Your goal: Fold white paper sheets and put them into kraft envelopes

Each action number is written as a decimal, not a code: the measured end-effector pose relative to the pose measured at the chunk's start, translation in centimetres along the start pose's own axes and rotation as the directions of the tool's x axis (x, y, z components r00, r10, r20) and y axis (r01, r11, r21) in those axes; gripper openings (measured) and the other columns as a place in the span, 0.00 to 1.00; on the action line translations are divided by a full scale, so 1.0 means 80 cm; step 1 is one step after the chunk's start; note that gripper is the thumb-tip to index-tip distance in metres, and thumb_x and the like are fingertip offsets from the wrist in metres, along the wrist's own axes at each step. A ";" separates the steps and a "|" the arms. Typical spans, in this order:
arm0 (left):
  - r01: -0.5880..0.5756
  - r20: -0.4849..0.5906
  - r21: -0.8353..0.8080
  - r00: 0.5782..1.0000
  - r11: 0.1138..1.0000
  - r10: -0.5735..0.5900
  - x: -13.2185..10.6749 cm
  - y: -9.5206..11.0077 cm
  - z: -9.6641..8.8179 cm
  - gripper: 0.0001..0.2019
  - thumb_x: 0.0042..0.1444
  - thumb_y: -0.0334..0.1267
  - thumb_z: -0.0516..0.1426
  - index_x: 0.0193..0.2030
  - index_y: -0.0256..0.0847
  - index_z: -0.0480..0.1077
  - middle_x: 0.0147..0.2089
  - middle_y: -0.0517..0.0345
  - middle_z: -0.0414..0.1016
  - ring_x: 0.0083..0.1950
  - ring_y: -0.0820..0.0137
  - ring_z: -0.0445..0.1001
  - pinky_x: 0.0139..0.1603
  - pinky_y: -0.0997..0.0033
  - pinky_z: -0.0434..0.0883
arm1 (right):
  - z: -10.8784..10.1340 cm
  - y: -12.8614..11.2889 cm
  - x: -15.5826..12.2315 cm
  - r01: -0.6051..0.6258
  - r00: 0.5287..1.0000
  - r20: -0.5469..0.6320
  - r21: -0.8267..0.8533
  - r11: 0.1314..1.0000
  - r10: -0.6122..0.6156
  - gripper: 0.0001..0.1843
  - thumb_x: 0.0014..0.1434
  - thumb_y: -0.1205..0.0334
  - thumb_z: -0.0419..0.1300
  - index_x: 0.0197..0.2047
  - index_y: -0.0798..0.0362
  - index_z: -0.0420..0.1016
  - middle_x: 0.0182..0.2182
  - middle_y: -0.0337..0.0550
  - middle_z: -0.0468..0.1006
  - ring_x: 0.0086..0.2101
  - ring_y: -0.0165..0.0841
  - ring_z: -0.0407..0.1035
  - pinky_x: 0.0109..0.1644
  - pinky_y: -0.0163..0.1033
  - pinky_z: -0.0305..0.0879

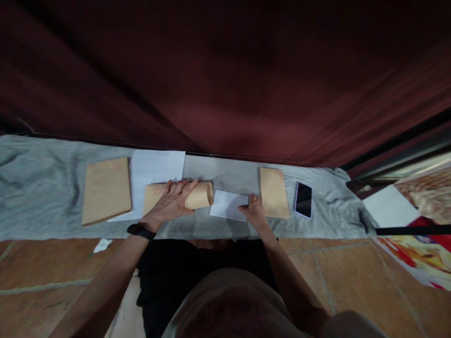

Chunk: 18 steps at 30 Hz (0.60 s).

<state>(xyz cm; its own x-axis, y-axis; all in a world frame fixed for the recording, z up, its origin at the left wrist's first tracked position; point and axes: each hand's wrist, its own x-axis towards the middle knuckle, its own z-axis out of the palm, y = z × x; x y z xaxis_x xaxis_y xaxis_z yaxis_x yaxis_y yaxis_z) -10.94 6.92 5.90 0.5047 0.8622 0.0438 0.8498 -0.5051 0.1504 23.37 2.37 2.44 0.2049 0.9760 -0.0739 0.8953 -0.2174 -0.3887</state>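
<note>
From where I stand, the middle of it all is an opened brown envelope (200, 196), lying on a bench (229, 168) draped in grey cloth. The person's left hand (172, 201), a black band (141, 231) on its wrist, lies across that envelope with the fingers spread wide, resting over it rather than closed round it. The envelope's mouth gapes a little on its right side.

Just right of the envelope's mouth, and apart from it, lies a small white paper (229, 204). The right hand (255, 210) is at the paper's far end from the envelope, thumb over the sheet and fingers curled; I can't tell whether they pinch it.

Further right of the envelope come another brown envelope (275, 193), lying flat, and then a dark-screened phone (303, 200). To the left of the opened envelope is a brown packet (107, 191); white sheets (158, 164) stretch from beneath the packet to behind the envelope. A dark red curtain (225, 103) hangs beyond it all.
</note>
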 end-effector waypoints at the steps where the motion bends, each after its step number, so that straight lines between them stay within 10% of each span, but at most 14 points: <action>1: -0.004 -0.004 0.006 1.000 1.000 0.004 -0.001 -0.001 0.001 0.54 0.53 0.54 0.64 0.80 0.47 0.39 0.71 0.41 0.63 0.73 0.46 0.60 0.77 0.36 0.44 | 0.000 -0.001 0.002 -0.008 1.000 0.005 0.005 1.000 0.008 0.26 0.57 0.58 0.69 0.56 0.57 0.70 0.49 0.58 0.77 0.53 0.51 0.71 0.59 0.50 0.64; 12: -0.009 -0.017 0.042 1.000 0.999 0.010 -0.007 -0.003 0.005 0.56 0.52 0.53 0.65 0.81 0.47 0.37 0.71 0.41 0.62 0.73 0.45 0.60 0.77 0.36 0.43 | 0.006 -0.008 -0.001 -0.009 0.999 -0.039 0.259 0.966 0.020 0.11 0.56 0.62 0.63 0.44 0.51 0.71 0.44 0.53 0.77 0.49 0.48 0.71 0.57 0.51 0.67; 18: -0.012 -0.017 0.033 1.000 0.999 0.013 -0.007 -0.001 0.002 0.57 0.52 0.53 0.65 0.81 0.47 0.37 0.71 0.40 0.62 0.74 0.44 0.59 0.77 0.34 0.43 | -0.012 -0.006 -0.009 0.014 0.996 -0.071 0.668 0.744 0.045 0.07 0.61 0.54 0.59 0.38 0.46 0.66 0.31 0.37 0.73 0.34 0.37 0.69 0.43 0.41 0.68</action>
<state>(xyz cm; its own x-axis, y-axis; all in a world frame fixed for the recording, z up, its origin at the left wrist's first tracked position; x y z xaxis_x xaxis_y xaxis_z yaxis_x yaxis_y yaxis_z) -11.24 6.46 5.69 0.5130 0.8561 0.0624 0.8481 -0.5167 0.1171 23.20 1.79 3.55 0.2722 0.9619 -0.0261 0.4047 -0.1391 -0.9038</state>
